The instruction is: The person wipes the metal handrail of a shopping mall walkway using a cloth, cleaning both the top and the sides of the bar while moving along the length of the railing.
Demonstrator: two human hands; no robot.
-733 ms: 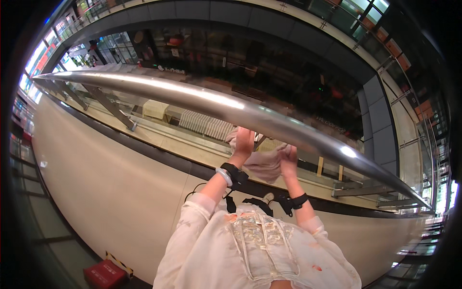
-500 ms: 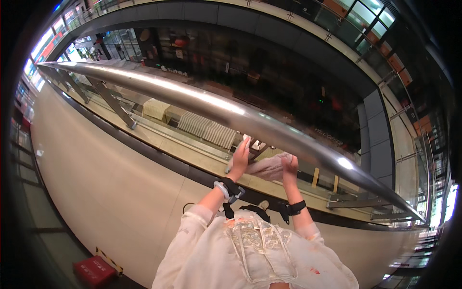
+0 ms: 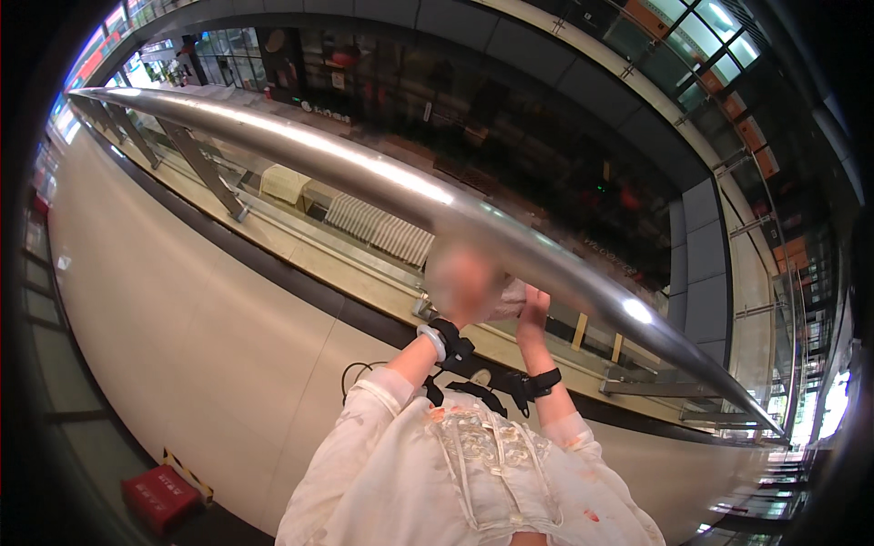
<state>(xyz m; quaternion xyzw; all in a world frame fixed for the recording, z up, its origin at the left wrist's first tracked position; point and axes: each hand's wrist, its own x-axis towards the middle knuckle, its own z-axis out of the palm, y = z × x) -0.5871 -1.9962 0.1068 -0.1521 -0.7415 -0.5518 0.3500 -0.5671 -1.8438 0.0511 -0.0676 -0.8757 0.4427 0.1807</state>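
A thick metal handrail (image 3: 346,166) crosses in front of me from upper left to lower right. Just under it, a pale pinkish cloth (image 3: 512,300) hangs between my hands. My right hand (image 3: 534,309) is closed on the cloth's right end, close beneath the rail. At the cloth's left side is my left hand (image 3: 462,284), near the rail's underside; a blur hides its fingers and whatever they touch. Both wrists wear black straps, and the left also carries a pale bracelet.
Slanted metal posts (image 3: 202,168) and glass panels hold up the rail. Beyond it the space drops to a lower level with striped covers (image 3: 378,227). A dark kerb (image 3: 300,300) edges the beige floor (image 3: 209,309). A red box (image 3: 161,498) stands behind at lower left.
The view has shifted slightly. My left hand has come up nearer the rail and the cloth, and is blurred now. The right hand keeps its hold on the cloth.
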